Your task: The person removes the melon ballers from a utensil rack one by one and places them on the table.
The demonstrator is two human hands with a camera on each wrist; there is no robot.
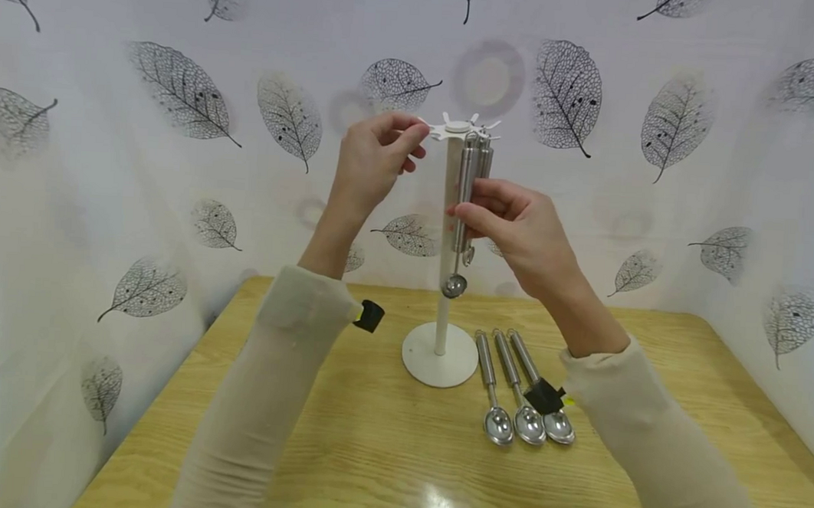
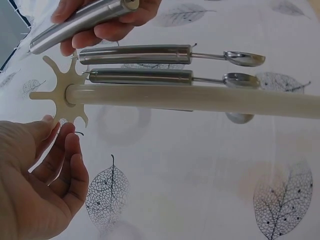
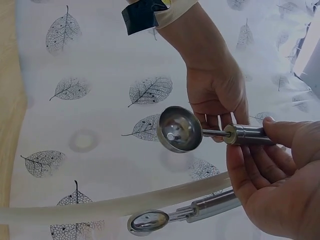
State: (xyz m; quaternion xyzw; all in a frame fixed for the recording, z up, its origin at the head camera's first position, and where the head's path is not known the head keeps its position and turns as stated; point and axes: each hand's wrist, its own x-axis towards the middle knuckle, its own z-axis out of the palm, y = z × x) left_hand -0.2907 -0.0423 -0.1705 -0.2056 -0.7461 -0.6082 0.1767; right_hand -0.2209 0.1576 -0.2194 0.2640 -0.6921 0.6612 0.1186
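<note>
A white hanging stand [image 1: 443, 317] rises from a round base, its top disc [image 2: 61, 94] edged with several slotted prongs. My left hand [image 1: 377, 156] pinches one prong at the left of the disc between thumb and fingertips. On the other side, my right hand [image 1: 519, 221] holds a metal scoop [image 1: 464, 184] by its handle, upright, bowl down, near the prongs. That scoop's round bowl [image 3: 179, 129] shows clearly in the right wrist view. Whether its top loop sits on a prong I cannot tell. More metal scoops [image 2: 135, 54] hang beside the pole.
Three metal scoops [image 1: 498, 426] lie side by side on the wooden table [image 1: 342, 435], right of the stand's base [image 1: 438, 372]. A leaf-patterned curtain [image 1: 286, 194] surrounds the table at the back and sides. Black tabs [image 1: 369, 316] stick out from both sleeves.
</note>
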